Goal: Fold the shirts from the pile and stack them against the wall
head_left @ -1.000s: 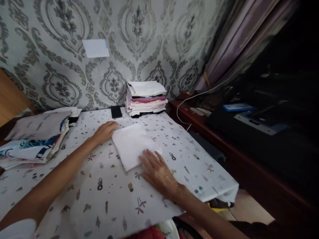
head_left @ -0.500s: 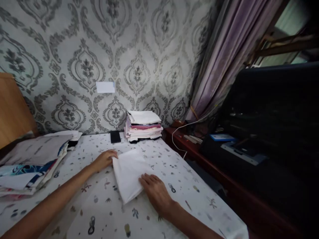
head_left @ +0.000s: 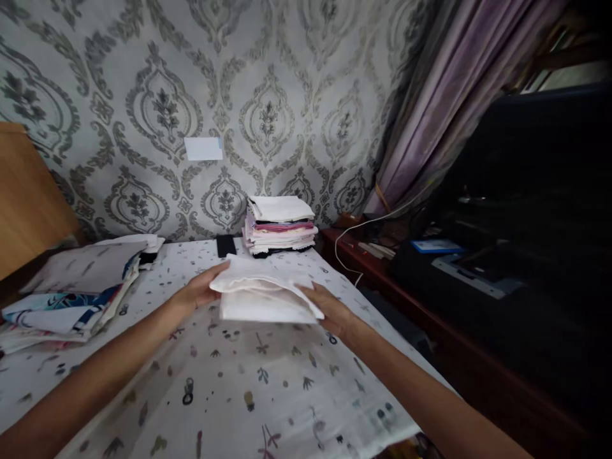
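Head view: at the centre of the frame, a folded white cloth (head_left: 270,309) is held up between two bare hands. A moment ago it lay flat on the table (head_left: 215,389), with the hands resting at its edges; now it looks raised, its near side facing the camera and its layers gaping in a shallow curved opening. A soft shadow falls on the table below it.

The left hand (head_left: 205,285), left of centre, has its fingers clamped on the cloth's left corner. The right hand (head_left: 331,309), right of centre, grips the opposite end, its fingers closed around the edge; part of that grip is hidden. With both ends held, the work seems to have passed from pressing the cloth flat to handling it as one folded piece.

Just behind the cloth, in the middle of the frame, a neat stack of folded fabrics (head_left: 280,229) stands against the patterned wall (head_left: 268,121), white on top with pink and dark layers beneath. A dark flat object (head_left: 225,246) lies just left of the stack. At the left edge sits a looser pile of folded fabrics (head_left: 81,271), well apart from the hands.
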Action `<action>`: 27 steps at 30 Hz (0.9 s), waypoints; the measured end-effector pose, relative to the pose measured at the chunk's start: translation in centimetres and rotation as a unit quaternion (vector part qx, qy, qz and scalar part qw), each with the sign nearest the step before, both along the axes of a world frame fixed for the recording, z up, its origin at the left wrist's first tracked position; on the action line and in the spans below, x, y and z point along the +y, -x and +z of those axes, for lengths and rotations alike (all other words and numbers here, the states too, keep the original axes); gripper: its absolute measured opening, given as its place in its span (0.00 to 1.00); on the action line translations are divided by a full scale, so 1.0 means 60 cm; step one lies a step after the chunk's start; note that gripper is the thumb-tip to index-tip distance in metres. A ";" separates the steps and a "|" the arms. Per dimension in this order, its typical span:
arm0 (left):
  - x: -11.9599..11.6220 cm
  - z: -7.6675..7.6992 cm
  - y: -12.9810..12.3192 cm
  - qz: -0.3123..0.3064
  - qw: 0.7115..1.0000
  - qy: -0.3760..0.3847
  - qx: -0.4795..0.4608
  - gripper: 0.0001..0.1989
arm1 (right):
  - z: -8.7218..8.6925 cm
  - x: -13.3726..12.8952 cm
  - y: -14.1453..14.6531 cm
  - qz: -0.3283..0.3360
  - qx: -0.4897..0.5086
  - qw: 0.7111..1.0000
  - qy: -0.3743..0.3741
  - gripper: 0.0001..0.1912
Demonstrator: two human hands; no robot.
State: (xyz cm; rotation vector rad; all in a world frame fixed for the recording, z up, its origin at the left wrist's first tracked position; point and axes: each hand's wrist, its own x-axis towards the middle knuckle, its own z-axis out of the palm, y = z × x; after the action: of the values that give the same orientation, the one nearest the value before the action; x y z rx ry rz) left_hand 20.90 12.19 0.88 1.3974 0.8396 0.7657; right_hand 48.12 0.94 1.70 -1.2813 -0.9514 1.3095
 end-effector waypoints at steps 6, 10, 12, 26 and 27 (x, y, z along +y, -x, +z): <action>-0.051 -0.073 -0.004 -0.058 0.990 0.123 0.027 0.35 | -0.067 -0.032 -0.011 0.068 0.084 0.991 0.081 0.28; -0.068 -0.080 -0.009 -0.059 0.979 0.192 0.038 0.33 | -0.065 -0.039 -0.030 0.096 0.099 0.986 0.090 0.31; -0.080 -0.079 -0.012 -0.051 0.974 0.216 0.034 0.36 | -0.066 -0.046 -0.037 0.116 0.105 0.983 0.093 0.34; 0.147 0.184 -0.159 0.035 0.996 -0.048 -0.071 0.47 | 0.157 0.206 -0.172 0.034 -0.115 0.978 -0.173 0.38; 0.183 0.214 -0.179 0.059 0.992 -0.064 -0.091 0.44 | 0.185 0.250 -0.181 -0.014 -0.207 0.960 -0.187 0.37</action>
State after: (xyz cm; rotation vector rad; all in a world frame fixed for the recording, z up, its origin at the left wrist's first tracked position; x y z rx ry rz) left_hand 31.61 23.17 13.69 1.3767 0.7455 1.0370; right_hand 58.97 15.93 12.78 -1.2804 -1.3931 0.7953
